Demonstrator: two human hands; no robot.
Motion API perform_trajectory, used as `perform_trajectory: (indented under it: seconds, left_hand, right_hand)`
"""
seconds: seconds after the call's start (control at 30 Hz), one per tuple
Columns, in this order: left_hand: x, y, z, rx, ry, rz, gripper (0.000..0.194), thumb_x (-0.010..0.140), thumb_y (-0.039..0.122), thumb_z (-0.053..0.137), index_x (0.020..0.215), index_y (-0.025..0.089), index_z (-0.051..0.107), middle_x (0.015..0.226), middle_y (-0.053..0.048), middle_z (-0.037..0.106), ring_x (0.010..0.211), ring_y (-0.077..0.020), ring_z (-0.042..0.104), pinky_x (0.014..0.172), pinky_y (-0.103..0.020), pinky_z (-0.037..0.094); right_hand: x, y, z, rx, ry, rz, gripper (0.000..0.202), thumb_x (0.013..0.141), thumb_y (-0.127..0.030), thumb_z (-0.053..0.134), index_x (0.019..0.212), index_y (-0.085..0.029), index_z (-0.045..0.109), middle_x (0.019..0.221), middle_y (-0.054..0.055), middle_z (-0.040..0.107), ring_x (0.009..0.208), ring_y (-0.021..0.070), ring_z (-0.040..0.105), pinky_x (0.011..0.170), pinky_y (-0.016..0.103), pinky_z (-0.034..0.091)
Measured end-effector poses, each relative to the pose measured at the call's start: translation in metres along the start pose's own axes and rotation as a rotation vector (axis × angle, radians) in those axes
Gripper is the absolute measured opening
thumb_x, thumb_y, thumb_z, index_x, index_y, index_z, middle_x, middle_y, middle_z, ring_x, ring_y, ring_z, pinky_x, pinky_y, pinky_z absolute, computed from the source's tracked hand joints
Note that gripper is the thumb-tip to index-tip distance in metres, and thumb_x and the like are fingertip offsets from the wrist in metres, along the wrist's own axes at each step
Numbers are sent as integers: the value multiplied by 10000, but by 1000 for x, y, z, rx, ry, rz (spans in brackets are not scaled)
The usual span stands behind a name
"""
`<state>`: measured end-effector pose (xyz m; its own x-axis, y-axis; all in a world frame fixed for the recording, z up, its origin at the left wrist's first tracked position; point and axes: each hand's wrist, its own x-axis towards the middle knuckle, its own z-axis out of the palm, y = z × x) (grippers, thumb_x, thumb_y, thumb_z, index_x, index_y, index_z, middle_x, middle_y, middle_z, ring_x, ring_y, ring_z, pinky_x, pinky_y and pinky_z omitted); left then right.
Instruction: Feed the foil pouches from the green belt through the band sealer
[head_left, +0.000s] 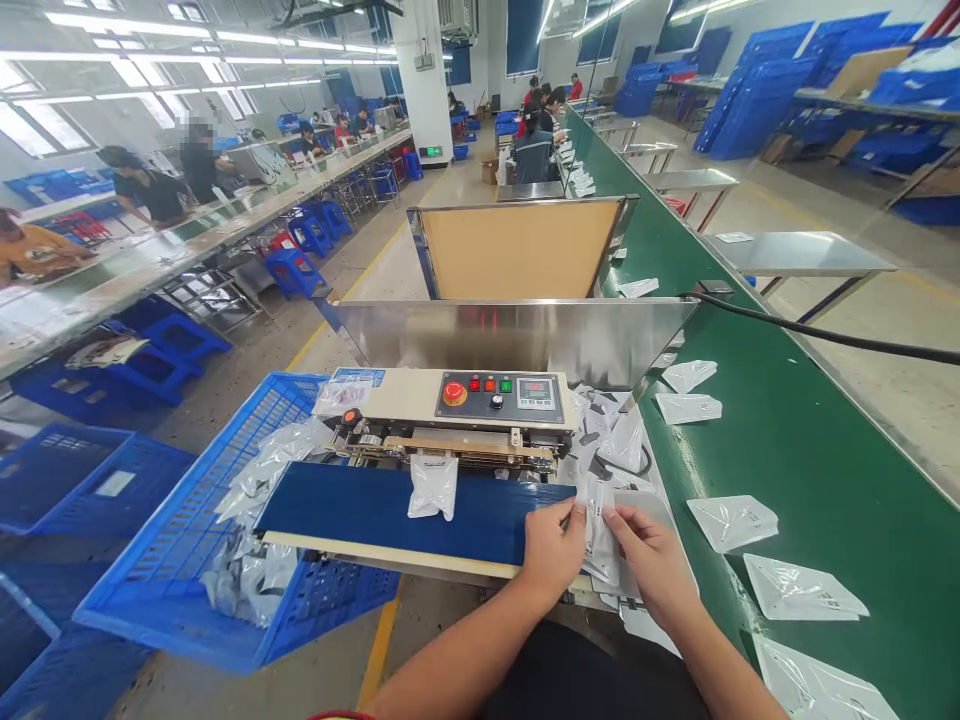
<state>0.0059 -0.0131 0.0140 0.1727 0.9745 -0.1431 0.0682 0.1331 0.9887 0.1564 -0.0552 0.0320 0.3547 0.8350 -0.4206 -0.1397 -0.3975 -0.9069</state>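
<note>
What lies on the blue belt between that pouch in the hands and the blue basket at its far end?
One sealed pouch lies on the belt, between the held pouch and the basket. Both hands, left and right, pinch the held pouch at the belt's near end.

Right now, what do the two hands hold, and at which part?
Both hands, left hand and right hand, hold one clear plastic bag by its upper side edges.
</note>
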Motion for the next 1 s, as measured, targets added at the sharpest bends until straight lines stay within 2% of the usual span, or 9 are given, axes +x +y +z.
perform_trajectory:
  seconds: [0.13, 0.27, 0.4, 0.5, 0.6, 0.7, 0.8, 0.9, 1.0]
  left_hand:
    - [12, -13, 4, 55, 152, -104, 539, 862, 501, 738, 476, 221, 486, 528, 22, 393, 606, -161, 405, 639, -288, 363]
    - [28, -29, 1, 27, 253, -221, 588, 871, 547, 658, 465, 237, 367, 539, 41, 229, 593, -135, 282, 584, -291, 260]
    - [43, -34, -19, -7, 315, -252, 586, 870, 667, 639, 516, 230, 476, 546, 46, 306, 599, -139, 336, 567, -277, 291]
    - [45, -31, -49, -117, 328, -265, 610, 828, 761, 692, 617, 191, 642, 575, 24, 488, 609, -158, 467, 591, -283, 413]
    - [24, -28, -84, -140, 410, -199, 611, 794, 754, 785, 854, 147, 805, 845, -84, 758, 845, -251, 705, 812, -361, 593]
    - [-6, -25, -108, 129, 582, -20, 560, 884, 651, 783, 1195, 187, 821, 1267, -138, 801, 1241, -322, 730, 1135, -456, 557]
    - [-13, -21, -107, 116, 475, 119, 524, 956, 606, 732, 1241, 170, 790, 1217, -125, 807, 1164, -333, 778, 1169, -552, 566]
    - [1, -15, -67, 2, 261, 118, 451, 925, 572, 777, 1122, 166, 776, 1002, -63, 796, 926, -273, 797, 1148, -599, 584]
    - [9, -8, -9, -10, 42, 0, 378, 907, 517, 811, 1057, 173, 766, 923, -33, 782, 848, -220, 772, 1161, -578, 575]
  right_hand:
    - [14, 8, -4, 53, 134, 93, 523, 599, -658, 966, 787, -219, 752, 685, 18, 697, 631, 198, 616, 598, 316, 520]
    - [41, 8, 5, 0, 156, 133, 432, 617, -593, 905, 688, -229, 684, 542, -31, 558, 496, 142, 463, 484, 293, 355]
    - [67, 1, 43, -81, 88, 87, 415, 673, -602, 850, 663, -219, 691, 539, -29, 557, 477, 118, 419, 485, 289, 348]
    - [71, -2, 67, -67, 11, 82, 451, 671, -627, 893, 690, -201, 743, 602, 12, 640, 548, 144, 535, 555, 291, 459]
    - [49, 10, 56, -26, 2, 74, 513, 698, -690, 895, 803, -194, 818, 700, 55, 732, 657, 198, 658, 619, 308, 533]
    - [-2, 49, 4, -35, 114, -10, 556, 829, -753, 768, 880, -204, 839, 690, 54, 739, 625, 209, 653, 604, 319, 523]
    - [-78, 110, -78, -129, 592, 39, 447, 890, -656, 712, 846, -227, 830, 749, 53, 770, 724, 239, 712, 734, 335, 576]
    - [-189, 171, -174, -162, 1190, 354, 339, 911, -461, 676, 1051, -200, 841, 1068, 121, 833, 1044, 320, 763, 1002, 399, 571]
    - [-314, 223, -257, -137, 1608, 718, 596, 963, -321, 534, 1464, -23, 657, 1453, 343, 665, 1372, 454, 632, 1129, 564, 478]
